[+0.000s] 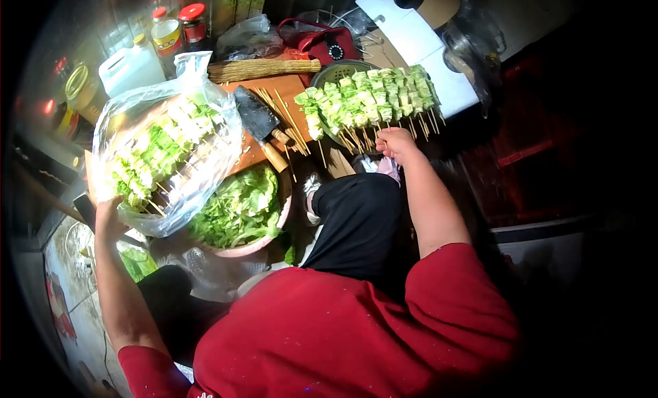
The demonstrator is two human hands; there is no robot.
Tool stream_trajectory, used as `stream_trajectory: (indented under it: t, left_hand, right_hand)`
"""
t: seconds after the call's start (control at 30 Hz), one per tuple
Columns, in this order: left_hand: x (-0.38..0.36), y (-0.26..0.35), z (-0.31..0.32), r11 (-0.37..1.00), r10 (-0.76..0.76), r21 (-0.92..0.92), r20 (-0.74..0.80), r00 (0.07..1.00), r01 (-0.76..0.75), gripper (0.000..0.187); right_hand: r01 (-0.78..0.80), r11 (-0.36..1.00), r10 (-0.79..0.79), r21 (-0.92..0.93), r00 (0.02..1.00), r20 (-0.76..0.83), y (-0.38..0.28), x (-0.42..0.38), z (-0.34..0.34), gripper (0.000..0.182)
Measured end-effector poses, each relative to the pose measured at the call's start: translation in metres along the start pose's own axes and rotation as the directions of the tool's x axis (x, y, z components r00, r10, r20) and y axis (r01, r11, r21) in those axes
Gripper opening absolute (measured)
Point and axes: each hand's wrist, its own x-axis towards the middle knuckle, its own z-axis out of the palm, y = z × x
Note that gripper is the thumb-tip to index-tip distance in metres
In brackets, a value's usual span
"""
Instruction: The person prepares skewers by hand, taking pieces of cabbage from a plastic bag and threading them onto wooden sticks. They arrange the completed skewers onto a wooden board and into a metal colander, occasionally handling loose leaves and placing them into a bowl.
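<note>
My right hand [396, 143] is closed, its fingers pinched at the stick ends of the leafy vegetable skewers [373, 96]. These lie side by side across a dark green colander [336, 70]. At the left, my left hand [110, 214] grips the near edge of a clear plastic bag [226, 148]; some of its fingers are hidden. More leafy skewers [161, 148] lie in a row inside the bag. Between the two groups, a cleaver [255, 114] and loose bamboo sticks [295, 127] rest on an orange-brown board [301, 164].
A pink-rimmed basin [271, 237] of loose lettuce leaves [240, 206] stands below the board. Behind are a straw brush [264, 70], a white jug [130, 70], a red-lidded jar [194, 22], a red bag [322, 42] and a white foam box [449, 83].
</note>
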Motion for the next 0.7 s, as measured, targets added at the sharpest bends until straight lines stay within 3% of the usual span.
stream_trajectory:
  t: [0.03,0.07,0.23,0.43,0.57,0.63,0.7]
  left_hand:
    - [-0.021,0.042,0.022,0.986,-0.165,-0.045,-0.050,0.985,0.163,0.044]
    - [-0.083,0.157,0.081,0.837,-0.430,-0.432,-0.139,0.892,0.336,0.045]
    - [-0.078,0.148,0.078,0.880,-0.407,-0.347,-0.203,0.890,0.323,0.046]
    - [-0.066,0.128,0.069,0.906,-0.342,-0.317,-0.159,0.926,0.280,0.035]
    - [-0.067,0.133,0.076,0.934,-0.340,-0.223,-0.303,0.890,0.280,0.039]
    - [-0.066,0.137,0.077,0.931,-0.363,-0.159,-0.302,0.881,0.329,0.052]
    - [-0.064,0.134,0.074,0.930,-0.367,-0.143,-0.290,0.884,0.339,0.052]
  right_hand:
    - [-0.023,0.999,0.023,0.028,1.000,0.017,-0.004,-0.004,0.000,0.021]
    - [-0.003,0.998,0.000,0.056,0.999,0.048,-0.006,-0.006,-0.001,0.020]
    - [0.135,0.970,-0.159,0.200,0.981,0.113,-0.010,-0.021,-0.006,0.017]
    - [0.209,0.931,-0.278,0.298,0.937,0.212,-0.034,-0.073,0.017,0.022]
    - [0.128,0.951,-0.262,0.282,0.819,0.511,-0.065,-0.133,0.065,0.022]
    - [0.047,0.973,-0.184,0.227,0.750,0.636,-0.077,-0.163,0.102,0.022]
    - [-0.032,0.984,-0.115,0.176,0.639,0.760,-0.080,-0.179,0.142,0.022]
